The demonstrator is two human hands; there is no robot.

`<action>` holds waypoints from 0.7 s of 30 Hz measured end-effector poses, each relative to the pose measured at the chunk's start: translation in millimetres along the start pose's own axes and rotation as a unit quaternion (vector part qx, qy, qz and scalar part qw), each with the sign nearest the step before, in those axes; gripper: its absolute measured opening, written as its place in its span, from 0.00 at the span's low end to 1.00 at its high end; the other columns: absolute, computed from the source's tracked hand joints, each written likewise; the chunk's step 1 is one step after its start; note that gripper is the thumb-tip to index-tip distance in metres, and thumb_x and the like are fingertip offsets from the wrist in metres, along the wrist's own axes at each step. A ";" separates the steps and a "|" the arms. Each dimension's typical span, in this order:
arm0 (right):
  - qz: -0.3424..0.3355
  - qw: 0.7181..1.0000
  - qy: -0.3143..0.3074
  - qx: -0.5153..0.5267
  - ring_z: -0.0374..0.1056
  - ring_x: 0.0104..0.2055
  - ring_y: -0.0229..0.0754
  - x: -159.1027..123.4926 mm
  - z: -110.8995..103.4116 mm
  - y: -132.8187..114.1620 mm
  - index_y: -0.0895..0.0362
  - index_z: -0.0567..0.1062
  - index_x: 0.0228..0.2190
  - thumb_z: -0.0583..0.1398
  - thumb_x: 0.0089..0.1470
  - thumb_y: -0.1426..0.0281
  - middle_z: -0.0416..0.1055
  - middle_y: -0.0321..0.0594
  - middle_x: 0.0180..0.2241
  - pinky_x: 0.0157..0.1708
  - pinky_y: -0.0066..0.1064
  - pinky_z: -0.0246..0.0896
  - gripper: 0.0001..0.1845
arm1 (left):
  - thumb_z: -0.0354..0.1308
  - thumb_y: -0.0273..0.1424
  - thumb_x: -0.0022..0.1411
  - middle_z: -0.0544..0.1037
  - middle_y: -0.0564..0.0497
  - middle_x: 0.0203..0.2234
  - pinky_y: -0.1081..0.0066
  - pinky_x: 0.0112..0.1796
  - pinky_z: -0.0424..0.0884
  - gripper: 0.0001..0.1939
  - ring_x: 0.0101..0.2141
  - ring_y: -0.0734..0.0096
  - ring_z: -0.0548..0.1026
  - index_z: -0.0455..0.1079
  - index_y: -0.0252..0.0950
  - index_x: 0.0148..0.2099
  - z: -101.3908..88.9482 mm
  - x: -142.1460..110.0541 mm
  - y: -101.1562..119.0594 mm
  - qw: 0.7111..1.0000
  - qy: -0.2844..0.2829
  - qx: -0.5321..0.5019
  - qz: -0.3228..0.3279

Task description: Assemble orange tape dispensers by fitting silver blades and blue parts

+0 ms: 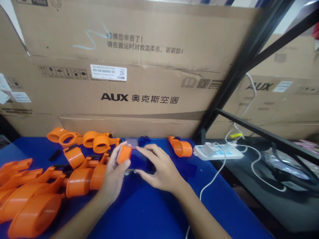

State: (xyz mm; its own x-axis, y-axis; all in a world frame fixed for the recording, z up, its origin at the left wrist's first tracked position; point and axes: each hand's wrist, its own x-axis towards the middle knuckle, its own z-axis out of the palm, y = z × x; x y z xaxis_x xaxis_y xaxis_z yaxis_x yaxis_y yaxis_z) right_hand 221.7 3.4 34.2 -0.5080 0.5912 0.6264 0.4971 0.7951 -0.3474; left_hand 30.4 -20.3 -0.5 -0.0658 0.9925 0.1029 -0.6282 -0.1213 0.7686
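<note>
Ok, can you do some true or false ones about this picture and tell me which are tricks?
1. The left hand is holding an orange piece. True.
2. The power strip is orange. False: the power strip is white.
3. "AUX" is printed on the big cardboard box behind the table. True.
4. The tabletop is yellow. False: the tabletop is blue.
5. Most of the orange ring-shaped parts lie to the right of the left hand. False: most lie to its left.
</note>
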 end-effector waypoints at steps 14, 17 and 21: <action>-0.102 0.989 0.032 -0.107 0.71 0.55 0.56 -0.5 0.8 3.9 0.52 0.70 0.62 0.64 0.62 0.64 0.74 0.52 0.52 0.46 0.47 0.67 0.29 | 0.74 0.30 0.54 0.80 0.48 0.52 0.58 0.58 0.69 0.25 0.56 0.55 0.76 0.71 0.44 0.52 0.4 3.2 0.2 0.994 0.030 0.088 0.063; -0.104 0.988 0.038 -0.108 0.71 0.54 0.56 -0.8 1.7 3.5 0.51 0.68 0.64 0.65 0.61 0.65 0.74 0.52 0.52 0.46 0.47 0.67 0.31 | 0.75 0.29 0.53 0.81 0.48 0.52 0.58 0.58 0.69 0.25 0.56 0.55 0.77 0.72 0.43 0.51 1.1 3.0 1.0 0.994 0.040 0.077 0.062; -0.106 0.988 0.043 -0.107 0.72 0.55 0.56 -1.2 2.7 2.9 0.51 0.68 0.64 0.65 0.61 0.65 0.74 0.52 0.52 0.46 0.48 0.67 0.31 | 0.76 0.29 0.52 0.81 0.48 0.50 0.58 0.58 0.70 0.25 0.55 0.55 0.77 0.72 0.43 0.50 1.5 3.3 1.4 0.995 0.044 0.073 0.059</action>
State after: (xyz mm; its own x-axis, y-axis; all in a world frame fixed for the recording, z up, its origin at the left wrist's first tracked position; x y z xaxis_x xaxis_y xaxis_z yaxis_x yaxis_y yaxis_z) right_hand 221.9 5.4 30.5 -0.5601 0.3931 0.7292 0.5279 0.8478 -0.0516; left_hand 30.4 -17.1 1.9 -0.2033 0.9680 0.1471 -0.4931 -0.2310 0.8388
